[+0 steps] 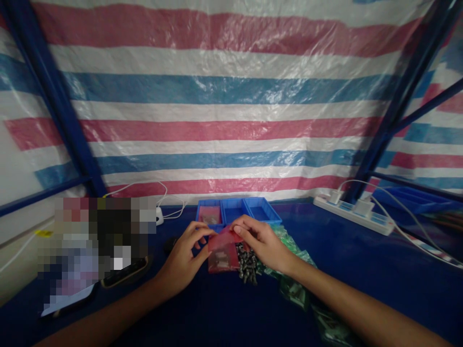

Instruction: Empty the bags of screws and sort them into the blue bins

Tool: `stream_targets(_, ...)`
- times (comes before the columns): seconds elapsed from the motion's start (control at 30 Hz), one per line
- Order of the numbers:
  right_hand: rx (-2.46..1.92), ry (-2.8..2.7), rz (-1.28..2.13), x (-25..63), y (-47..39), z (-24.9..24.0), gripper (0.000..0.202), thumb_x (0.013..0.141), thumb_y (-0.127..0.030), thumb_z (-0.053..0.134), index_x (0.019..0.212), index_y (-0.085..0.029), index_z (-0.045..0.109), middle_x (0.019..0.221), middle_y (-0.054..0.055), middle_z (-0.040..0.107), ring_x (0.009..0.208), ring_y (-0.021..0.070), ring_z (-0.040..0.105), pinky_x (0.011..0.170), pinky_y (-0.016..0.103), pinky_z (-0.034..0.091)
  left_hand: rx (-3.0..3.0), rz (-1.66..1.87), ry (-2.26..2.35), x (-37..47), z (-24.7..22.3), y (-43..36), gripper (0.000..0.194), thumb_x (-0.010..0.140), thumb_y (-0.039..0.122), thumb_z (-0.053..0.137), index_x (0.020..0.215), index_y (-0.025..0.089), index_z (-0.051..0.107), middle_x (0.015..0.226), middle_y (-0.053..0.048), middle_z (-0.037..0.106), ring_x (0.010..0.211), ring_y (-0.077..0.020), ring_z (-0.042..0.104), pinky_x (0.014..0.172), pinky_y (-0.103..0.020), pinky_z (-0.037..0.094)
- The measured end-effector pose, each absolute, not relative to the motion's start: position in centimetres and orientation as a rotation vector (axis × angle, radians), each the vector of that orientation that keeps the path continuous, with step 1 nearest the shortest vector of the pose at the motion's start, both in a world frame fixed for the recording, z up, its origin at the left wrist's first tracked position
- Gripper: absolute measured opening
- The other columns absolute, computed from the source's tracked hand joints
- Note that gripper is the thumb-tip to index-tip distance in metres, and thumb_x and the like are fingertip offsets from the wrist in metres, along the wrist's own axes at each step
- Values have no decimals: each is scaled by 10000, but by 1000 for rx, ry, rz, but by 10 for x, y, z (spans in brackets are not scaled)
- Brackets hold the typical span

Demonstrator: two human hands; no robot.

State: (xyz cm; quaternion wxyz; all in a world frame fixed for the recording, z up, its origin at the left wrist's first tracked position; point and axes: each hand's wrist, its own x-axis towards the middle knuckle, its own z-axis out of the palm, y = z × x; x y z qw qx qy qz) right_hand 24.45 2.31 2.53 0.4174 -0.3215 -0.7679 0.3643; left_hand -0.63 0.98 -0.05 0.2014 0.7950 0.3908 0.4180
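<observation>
A red translucent plastic bag (223,256) with small pale pieces inside is between my two hands. My right hand (261,239) pinches its upper right edge between thumb and fingers. At the bag's left side is my left hand (188,248), its fingers curved and apart, with the fingertips touching the bag's edge; how firmly they grip is unclear. A pile of dark metal screws (249,267) lies on the blue table just right of the bag, below my right hand.
Behind my hands stands a blue three-compartment tray (235,212), a red bag (210,215) in its left compartment. Green bags (294,290) lie beside and under my right forearm. A power strip (354,215) is at the back right, a phone (125,272) at the left.
</observation>
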Motion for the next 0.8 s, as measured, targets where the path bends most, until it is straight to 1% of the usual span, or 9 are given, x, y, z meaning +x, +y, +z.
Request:
stream_targets(0.13,-801,-1930,909,245,24,24,266,1083,-437,551,1045,-214,692,798,-11,606,611,120,523,568,284,413,2238,1156,1056,-6,0,9,213,987,191,601,1155,259,713,1154,-55,609,956,-200,597,797,-305,469)
stream_targets(0.3,-800,-1936,886,245,25,22,284,1088,-444,541,1042,-209,694,771,-20,581,605,115,515,566,281,395,2245,1147,1038,-6,-2,9,199,998,194,590,1149,256,705,1114,-40,613,953,-194,593,804,-305,460)
stream_targets(0.63,-801,-1946,886,246,25,22,283,1093,-445,535,1048,-214,691,805,-17,602,615,115,530,578,280,401,2251,1147,1046,-7,-1,9,192,1006,208,596,1154,257,708,1136,-40,615,955,-191,592,808,-303,459)
stream_targets(0.8,-815,-1957,857,246,25,22,296,1094,-457,529,1045,-216,694,810,-17,591,635,121,530,600,285,410,2248,1158,1029,-5,-1,8,220,990,173,594,1161,253,706,1131,-39,622,944,-188,598,815,-301,465)
